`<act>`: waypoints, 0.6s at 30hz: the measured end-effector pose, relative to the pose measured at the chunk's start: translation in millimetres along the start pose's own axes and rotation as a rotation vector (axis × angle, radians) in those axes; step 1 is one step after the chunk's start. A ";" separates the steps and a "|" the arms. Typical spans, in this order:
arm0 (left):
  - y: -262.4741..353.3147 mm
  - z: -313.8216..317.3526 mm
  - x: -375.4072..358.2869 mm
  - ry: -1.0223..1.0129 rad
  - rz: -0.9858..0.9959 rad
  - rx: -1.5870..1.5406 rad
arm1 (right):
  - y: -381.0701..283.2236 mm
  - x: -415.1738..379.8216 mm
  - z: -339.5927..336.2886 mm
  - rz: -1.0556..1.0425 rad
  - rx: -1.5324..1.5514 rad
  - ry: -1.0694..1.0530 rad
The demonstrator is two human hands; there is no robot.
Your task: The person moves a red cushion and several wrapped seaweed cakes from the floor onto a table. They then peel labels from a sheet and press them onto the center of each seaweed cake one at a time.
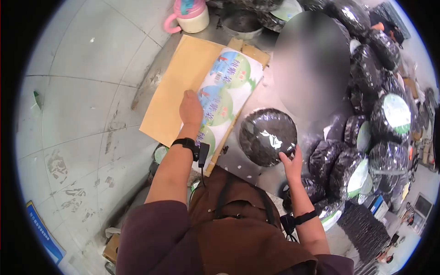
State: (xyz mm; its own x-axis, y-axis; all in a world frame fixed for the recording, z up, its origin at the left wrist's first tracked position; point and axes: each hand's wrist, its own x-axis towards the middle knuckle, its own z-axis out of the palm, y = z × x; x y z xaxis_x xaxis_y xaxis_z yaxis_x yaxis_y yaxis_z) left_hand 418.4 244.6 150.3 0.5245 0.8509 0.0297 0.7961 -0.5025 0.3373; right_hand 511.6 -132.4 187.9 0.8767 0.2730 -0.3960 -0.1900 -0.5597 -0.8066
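My left hand [191, 108] is curled at the left edge of a long sheet of printed labels [225, 94], its fingertips partly hidden. Green round labels with purple characters and blue pictures cover the sheet, which lies on a tan paper-covered board [172, 82]. To the right, a round, dark package in shiny clear wrap [266, 133] rests flat on the metal table. My right hand [293, 164] holds this package at its lower right edge, thumb toward its top. No label shows on its upper face.
Many dark wrapped packages [366, 68] are piled along the right side, some bearing green and white labels. A pink and white mug [192, 17] and a round metal tin [242, 23] stand at the back. A blurred oval hides part of the table. White tiles lie left.
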 end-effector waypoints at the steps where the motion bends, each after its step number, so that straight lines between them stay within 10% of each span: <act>1: 1.4 -3.6 -3.4 -0.009 0.016 0.002 | -11.0 -8.0 -5.0 -0.092 -0.202 -0.020; 10: -12.2 11.5 -12.0 0.128 0.085 0.077 | 2.7 -61.4 -38.6 0.016 -0.177 -0.113; 18: -36.2 2.8 19.9 -0.304 -0.184 -0.376 | -14.2 -50.5 -25.2 -0.043 -0.189 -0.213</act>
State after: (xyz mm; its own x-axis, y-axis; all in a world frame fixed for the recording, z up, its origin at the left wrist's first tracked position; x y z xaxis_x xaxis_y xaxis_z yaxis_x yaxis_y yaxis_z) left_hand 400.9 279.3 136.0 0.4947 0.8091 -0.3174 0.7492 -0.2119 0.6275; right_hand 481.1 -158.0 230.4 0.7660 0.4464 -0.4625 -0.0514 -0.6747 -0.7363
